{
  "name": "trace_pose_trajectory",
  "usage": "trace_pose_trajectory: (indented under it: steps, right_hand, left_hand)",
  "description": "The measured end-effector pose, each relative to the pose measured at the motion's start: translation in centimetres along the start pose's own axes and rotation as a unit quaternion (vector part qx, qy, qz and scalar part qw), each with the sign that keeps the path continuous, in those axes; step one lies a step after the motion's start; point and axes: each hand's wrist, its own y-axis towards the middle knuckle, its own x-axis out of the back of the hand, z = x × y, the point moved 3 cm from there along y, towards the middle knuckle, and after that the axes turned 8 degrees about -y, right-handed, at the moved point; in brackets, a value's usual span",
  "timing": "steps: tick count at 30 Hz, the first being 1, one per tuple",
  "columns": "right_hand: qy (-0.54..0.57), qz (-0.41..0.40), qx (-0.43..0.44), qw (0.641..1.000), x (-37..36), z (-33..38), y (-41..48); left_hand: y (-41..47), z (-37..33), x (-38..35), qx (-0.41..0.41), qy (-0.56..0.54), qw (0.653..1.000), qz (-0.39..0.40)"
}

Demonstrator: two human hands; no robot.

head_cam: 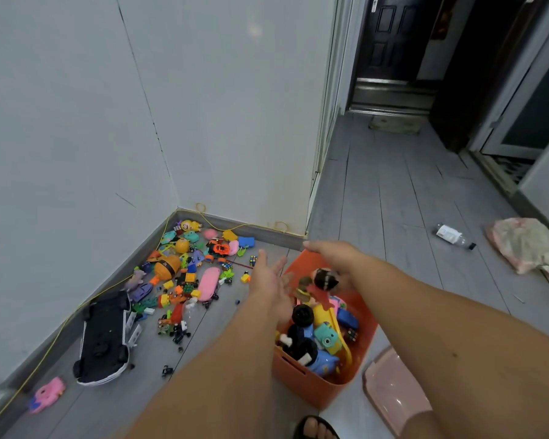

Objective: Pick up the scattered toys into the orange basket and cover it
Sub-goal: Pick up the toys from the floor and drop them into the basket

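Observation:
The orange basket stands on the grey floor, partly filled with toys. My left hand is open above the basket's left rim, fingers spread. My right hand is open, palm down, over its far rim. Just under my hands a small doll with dark hair hangs in the air above the basket, held by neither hand. Several scattered toys lie in the corner to the left. A black toy car lies upside down nearer me. A pink toy sits at the lower left.
A pink lid lies on the floor right of the basket. A plastic bottle and a crumpled pink cloth lie further right. A yellow cable runs along the wall base. My sandalled foot is below the basket. A dark door stands down the hallway.

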Motion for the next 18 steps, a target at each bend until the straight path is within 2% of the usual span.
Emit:
trace_pose_trajectory:
  steps: [4, 9, 14, 18]
  right_hand:
    - [0.039, -0.010, 0.000, 0.999, -0.6, 0.5, 0.3]
    - [-0.013, 0.011, 0.008, 1.000, -3.0, 1.7, 0.1]
    - [-0.101, 0.038, 0.050, 0.993, -9.6, 4.6, 1.2]
    - [-0.192, 0.114, 0.021, 0.974, -18.1, 3.3, 2.6]
  left_hand:
    - [0.5, -0.3, 0.4, 0.004, 0.032, 0.999, 0.000]
    - [0.8, -1.3, 3.7, -0.004, 0.066, 0.997, -0.026]
    - [0.7, -4.3, 11.6, -0.014, 0.076, 0.989, -0.130]
    - [0.5, -7.8, 19.5, -0.030, 0.051, 0.971, -0.232]
